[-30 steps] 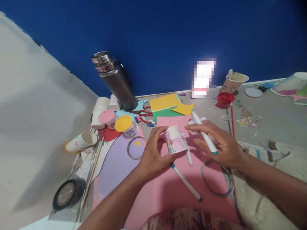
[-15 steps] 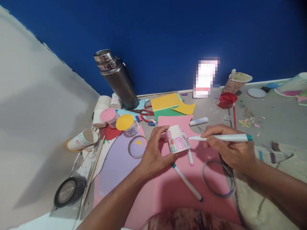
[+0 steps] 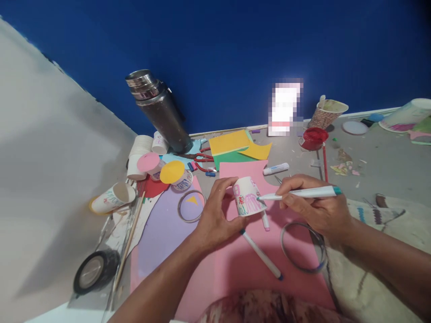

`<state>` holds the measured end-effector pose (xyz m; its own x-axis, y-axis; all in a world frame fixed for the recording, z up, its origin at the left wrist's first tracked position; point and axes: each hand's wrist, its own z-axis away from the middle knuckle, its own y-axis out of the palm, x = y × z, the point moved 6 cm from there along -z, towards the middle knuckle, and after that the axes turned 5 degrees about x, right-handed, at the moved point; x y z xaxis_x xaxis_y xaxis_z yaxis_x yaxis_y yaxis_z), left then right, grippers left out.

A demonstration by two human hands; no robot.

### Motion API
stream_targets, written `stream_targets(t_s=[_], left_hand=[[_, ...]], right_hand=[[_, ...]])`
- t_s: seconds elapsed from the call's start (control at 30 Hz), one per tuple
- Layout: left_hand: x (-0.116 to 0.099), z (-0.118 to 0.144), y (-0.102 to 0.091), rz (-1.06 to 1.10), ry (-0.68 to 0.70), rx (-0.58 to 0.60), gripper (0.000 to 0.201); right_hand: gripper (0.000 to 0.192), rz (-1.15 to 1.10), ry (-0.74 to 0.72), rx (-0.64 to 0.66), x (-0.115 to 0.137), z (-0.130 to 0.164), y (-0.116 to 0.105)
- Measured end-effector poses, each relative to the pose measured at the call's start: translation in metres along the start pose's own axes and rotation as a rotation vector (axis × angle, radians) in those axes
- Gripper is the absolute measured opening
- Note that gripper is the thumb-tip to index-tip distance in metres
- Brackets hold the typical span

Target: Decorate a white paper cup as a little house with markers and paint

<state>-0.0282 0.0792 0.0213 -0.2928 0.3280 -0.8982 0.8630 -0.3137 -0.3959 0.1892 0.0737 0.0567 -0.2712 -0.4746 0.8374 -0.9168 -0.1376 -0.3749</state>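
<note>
My left hand (image 3: 215, 215) grips a small white paper cup (image 3: 247, 197) upside down, its side covered with pink, teal and red drawings. My right hand (image 3: 316, 208) holds a white marker with a teal end (image 3: 303, 193) like a pen, its tip touching the cup's right side. Both hands hover over a pink paper sheet (image 3: 235, 264). Two more markers lie on that sheet, a teal-tipped one (image 3: 261, 255) and a pink-tipped one (image 3: 265, 220) under the cup.
A steel flask (image 3: 158, 110) stands against the blue wall. Decorated cups (image 3: 112, 197), coloured discs, red scissors (image 3: 202, 159), yellow and green paper (image 3: 232, 148), tape rolls (image 3: 96, 271), a clear ring (image 3: 303, 246), a red paint pot (image 3: 314, 138) and a lilac sheet (image 3: 164, 229) surround the hands.
My right hand turned the teal marker from lying across the fingers into a writing grip. It then brought the tip against the cup's side. My left hand kept holding the cup.
</note>
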Motion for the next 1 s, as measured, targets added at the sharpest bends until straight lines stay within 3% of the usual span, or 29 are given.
stream_targets(t_s=[0.43, 1.0], left_hand=[[0.0006, 0.0002, 0.0014, 0.004, -0.01, 0.006, 0.069], [-0.0048, -0.0005, 0.0034, -0.034, -0.012, 0.025, 0.066]], right_hand=[[0.016, -0.028, 0.022, 0.062, 0.0035, -0.0019, 0.0026], [0.021, 0.006, 0.063, 0.023, 0.0032, -0.0041, 0.001]])
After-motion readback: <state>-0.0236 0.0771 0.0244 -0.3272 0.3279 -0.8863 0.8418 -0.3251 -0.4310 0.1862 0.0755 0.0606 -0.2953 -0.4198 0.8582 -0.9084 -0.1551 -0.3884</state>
